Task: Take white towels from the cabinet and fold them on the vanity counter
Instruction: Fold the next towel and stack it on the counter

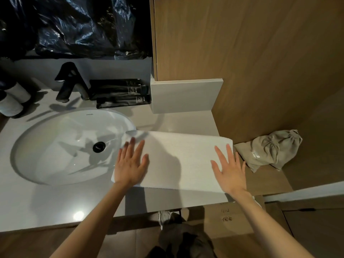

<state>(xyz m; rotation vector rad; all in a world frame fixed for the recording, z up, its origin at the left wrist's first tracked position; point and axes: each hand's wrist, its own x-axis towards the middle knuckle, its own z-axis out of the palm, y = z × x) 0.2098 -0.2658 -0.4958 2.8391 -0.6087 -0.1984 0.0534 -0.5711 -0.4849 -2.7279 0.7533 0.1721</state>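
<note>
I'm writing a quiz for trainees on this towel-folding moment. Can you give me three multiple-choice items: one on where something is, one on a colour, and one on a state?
1. Where is the grey drawstring bag?
A. in the sink
B. on the wooden ledge, right of the towel
C. on top of the towel

2. What colour is the faucet?
A. chrome
B. black
C. gold

3. How do the left hand and right hand lie?
A. both flat on the towel, fingers straight
B. both pinching one corner
C. one lifting the bag

Answers:
1 B: the bag lies on wood just past the towel's right end.
2 B: the faucet is dark all over.
3 A: both palms face down, one near each end of the towel.
</note>
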